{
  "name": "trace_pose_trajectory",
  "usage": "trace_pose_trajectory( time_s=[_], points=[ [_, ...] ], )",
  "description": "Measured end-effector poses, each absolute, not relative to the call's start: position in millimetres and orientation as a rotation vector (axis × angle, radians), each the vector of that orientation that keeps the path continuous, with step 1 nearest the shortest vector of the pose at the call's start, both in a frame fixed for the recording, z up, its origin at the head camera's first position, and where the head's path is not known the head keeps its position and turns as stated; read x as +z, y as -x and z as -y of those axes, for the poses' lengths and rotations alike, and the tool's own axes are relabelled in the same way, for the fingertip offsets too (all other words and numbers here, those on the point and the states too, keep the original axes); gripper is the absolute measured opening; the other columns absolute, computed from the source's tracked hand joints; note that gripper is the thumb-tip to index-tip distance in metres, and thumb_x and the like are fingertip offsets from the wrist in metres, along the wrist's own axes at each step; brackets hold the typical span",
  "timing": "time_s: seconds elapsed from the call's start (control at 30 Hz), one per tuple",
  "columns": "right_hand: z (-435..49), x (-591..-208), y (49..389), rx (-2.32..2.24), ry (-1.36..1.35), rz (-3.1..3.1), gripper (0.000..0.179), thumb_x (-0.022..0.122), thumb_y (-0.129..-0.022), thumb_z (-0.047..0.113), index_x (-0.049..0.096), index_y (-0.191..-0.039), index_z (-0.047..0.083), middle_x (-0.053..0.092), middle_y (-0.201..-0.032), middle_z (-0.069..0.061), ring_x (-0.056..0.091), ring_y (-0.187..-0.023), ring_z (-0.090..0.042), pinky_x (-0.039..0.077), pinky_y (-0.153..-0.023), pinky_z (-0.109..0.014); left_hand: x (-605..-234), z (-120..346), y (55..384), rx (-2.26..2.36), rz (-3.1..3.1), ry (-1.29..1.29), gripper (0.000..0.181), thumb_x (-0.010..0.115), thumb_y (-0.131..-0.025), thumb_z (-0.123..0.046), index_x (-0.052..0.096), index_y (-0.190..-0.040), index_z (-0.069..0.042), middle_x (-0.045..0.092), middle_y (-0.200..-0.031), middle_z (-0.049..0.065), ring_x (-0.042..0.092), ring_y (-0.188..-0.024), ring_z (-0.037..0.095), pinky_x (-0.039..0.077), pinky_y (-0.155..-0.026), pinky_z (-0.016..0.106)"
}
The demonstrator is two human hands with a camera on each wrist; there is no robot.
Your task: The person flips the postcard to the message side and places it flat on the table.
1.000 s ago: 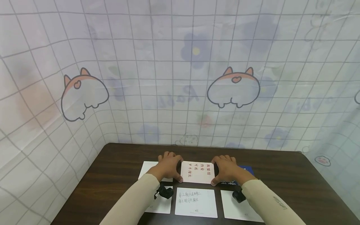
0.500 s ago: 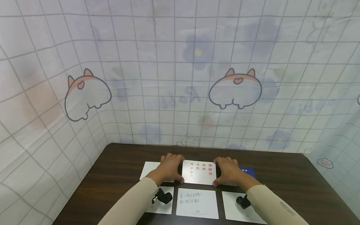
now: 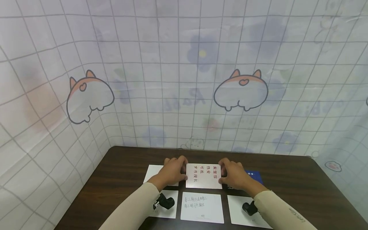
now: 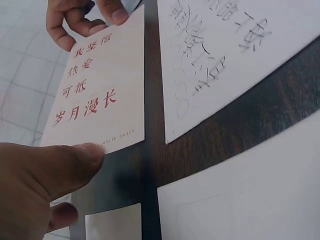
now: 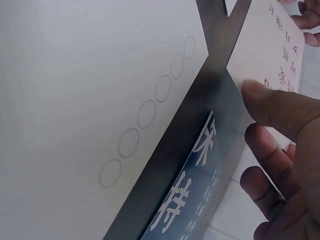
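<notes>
A pale pink postcard [image 3: 203,176] with red Chinese characters lies crosswise between my hands in the middle of the back row. My left hand [image 3: 172,172] pinches its left end, and my right hand [image 3: 234,174] pinches the right end. The left wrist view has my left thumb [image 4: 89,156] on the printed face at one edge, with the opposite fingers at the far edge. In the right wrist view my right thumb [image 5: 260,95] presses on the postcard's face while the other fingers curl underneath. A dark shadow shows beneath the card's edge in the left wrist view.
Left of the postcard is a white card [image 3: 152,172], and right of it a blue card [image 3: 254,175], partly hidden by my right hand. In front are a left card [image 3: 170,212], a handwritten middle card [image 3: 202,209] and a right card [image 3: 240,217], all on the dark table [image 3: 95,191].
My fingers have drawn in closer on the postcard's two ends. Its tilt has varied slightly: a glare seen half a second ago is gone and the red characters show clearly.
</notes>
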State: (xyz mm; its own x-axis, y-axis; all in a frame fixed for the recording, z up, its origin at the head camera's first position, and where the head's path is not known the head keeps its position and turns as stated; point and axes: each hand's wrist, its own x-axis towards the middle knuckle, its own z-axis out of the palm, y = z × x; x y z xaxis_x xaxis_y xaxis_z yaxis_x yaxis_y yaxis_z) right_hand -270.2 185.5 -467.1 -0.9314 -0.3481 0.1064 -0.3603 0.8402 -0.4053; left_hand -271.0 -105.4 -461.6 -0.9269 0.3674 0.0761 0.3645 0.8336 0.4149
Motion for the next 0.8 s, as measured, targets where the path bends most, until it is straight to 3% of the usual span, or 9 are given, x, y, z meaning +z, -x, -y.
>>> trace_pose_trajectory(
  time_s=[0.13, 0.23, 0.37, 0.47, 0.7, 0.8],
  points=[
    [-186.3, -464.4, 268.8, 0.754, -0.571, 2.971, 0.062, 0.09, -0.078, 0.017, 0.055, -0.128, 0.005, 0.058, -0.083, 0.011, 0.054, -0.077, -0.01, 0.03, -0.104, -0.054, -462.8, 104.9, 271.6, 0.779, -2.973, -0.584, 0.047, 0.085, -0.086, -0.02, 0.057, -0.123, -0.015, 0.065, -0.083, -0.016, 0.058, -0.075, 0.006, 0.031, -0.097, 0.046],
    [-186.7, -462.9, 267.3, 0.818, -0.551, 2.972, 0.058, 0.088, -0.08, 0.016, 0.055, -0.128, 0.006, 0.059, -0.082, 0.012, 0.053, -0.079, -0.012, 0.03, -0.106, -0.057, -464.5, 105.3, 271.9, 0.836, -2.958, -0.554, 0.045, 0.084, -0.087, -0.018, 0.058, -0.123, -0.015, 0.065, -0.081, -0.016, 0.059, -0.076, 0.006, 0.032, -0.097, 0.048],
    [-187.0, -463.5, 266.8, 0.897, -0.499, 2.975, 0.055, 0.086, -0.082, 0.014, 0.055, -0.127, 0.008, 0.059, -0.083, 0.012, 0.052, -0.082, -0.015, 0.043, -0.091, -0.049, -466.6, 106.0, 272.4, 0.889, -2.954, -0.527, 0.044, 0.084, -0.087, -0.017, 0.058, -0.123, -0.016, 0.066, -0.08, -0.017, 0.058, -0.083, 0.01, 0.033, -0.096, 0.048],
    [-187.4, -464.3, 266.7, 0.938, -0.469, 2.972, 0.055, 0.086, -0.083, 0.012, 0.055, -0.128, 0.008, 0.06, -0.085, 0.011, 0.053, -0.083, -0.018, 0.046, -0.08, -0.044, -467.9, 106.0, 273.0, 0.922, -2.956, -0.525, 0.045, 0.083, -0.087, -0.016, 0.058, -0.124, -0.017, 0.067, -0.08, -0.017, 0.059, -0.086, 0.012, 0.033, -0.097, 0.049],
    [-189.2, -464.7, 268.1, 0.948, -0.456, 2.935, 0.056, 0.086, -0.082, 0.011, 0.055, -0.128, 0.007, 0.063, -0.085, 0.012, 0.054, -0.085, -0.017, 0.045, -0.086, -0.048, -469.0, 105.9, 274.8, 1.005, -2.946, -0.53, 0.052, 0.083, -0.087, -0.013, 0.056, -0.131, -0.015, 0.067, -0.08, -0.017, 0.062, -0.082, 0.009, 0.028, -0.108, 0.054],
    [-190.0, -463.7, 268.5, 0.95, -0.46, 2.936, 0.047, 0.085, -0.084, 0.012, 0.059, -0.122, 0.007, 0.063, -0.084, 0.011, 0.055, -0.08, -0.015, 0.044, -0.087, -0.049, -468.3, 106.9, 275.8, 1.009, -2.948, -0.541, 0.05, 0.082, -0.088, -0.013, 0.057, -0.131, -0.014, 0.068, -0.081, -0.018, 0.062, -0.079, 0.005, 0.026, -0.11, 0.054]
  ],
)
